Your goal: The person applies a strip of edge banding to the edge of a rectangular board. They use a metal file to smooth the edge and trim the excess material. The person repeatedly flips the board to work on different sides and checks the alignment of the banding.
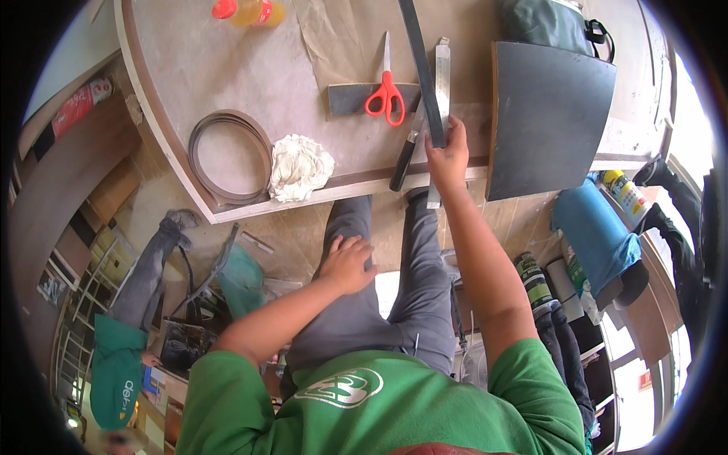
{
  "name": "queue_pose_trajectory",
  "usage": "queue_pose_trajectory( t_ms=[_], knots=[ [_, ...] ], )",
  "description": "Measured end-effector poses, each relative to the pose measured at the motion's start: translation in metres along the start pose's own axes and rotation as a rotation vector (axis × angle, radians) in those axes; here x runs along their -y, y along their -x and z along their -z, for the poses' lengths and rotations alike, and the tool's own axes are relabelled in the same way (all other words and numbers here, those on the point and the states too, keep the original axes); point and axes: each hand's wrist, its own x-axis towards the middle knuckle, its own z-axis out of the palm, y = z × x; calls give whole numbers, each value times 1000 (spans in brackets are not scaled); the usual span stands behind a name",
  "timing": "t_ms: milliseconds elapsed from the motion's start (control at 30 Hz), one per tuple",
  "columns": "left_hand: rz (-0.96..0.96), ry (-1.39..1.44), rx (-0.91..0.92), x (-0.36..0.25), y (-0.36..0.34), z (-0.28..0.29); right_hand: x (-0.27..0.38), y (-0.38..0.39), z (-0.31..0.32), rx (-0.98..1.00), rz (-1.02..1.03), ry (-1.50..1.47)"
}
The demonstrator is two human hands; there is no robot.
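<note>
My right hand (447,158) is closed on the end of a long dark strip (417,53), over a steel ruler (444,68) on the worktable. A black-handled knife (402,161) lies just left of it. Red-handled scissors (384,97) rest on a short dark strip (350,100). A coil of brown banding (199,144) and a crumpled white cloth (298,168) are farther left. A dark curved panel (552,121) lies to the right. My left hand (347,263) rests on my left thigh, fingers spread, holding nothing.
The worktable (155,61) carries a drink bottle (258,13) and a grey bag (546,23). Other people (114,364) are at lower left and on the right (679,212). A blue roll (588,231), cans and boards crowd the floor at the right.
</note>
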Motion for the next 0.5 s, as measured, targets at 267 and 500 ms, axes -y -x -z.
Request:
queue_pose_trajectory(
  t_ms=[267,500],
  knots=[
    [6,-11,1,0,-2,-3,-22,-9,4,61,111,169],
    [-12,-41,9,-2,-1,-5,-25,-26,33,-17,129,197]
  ],
)
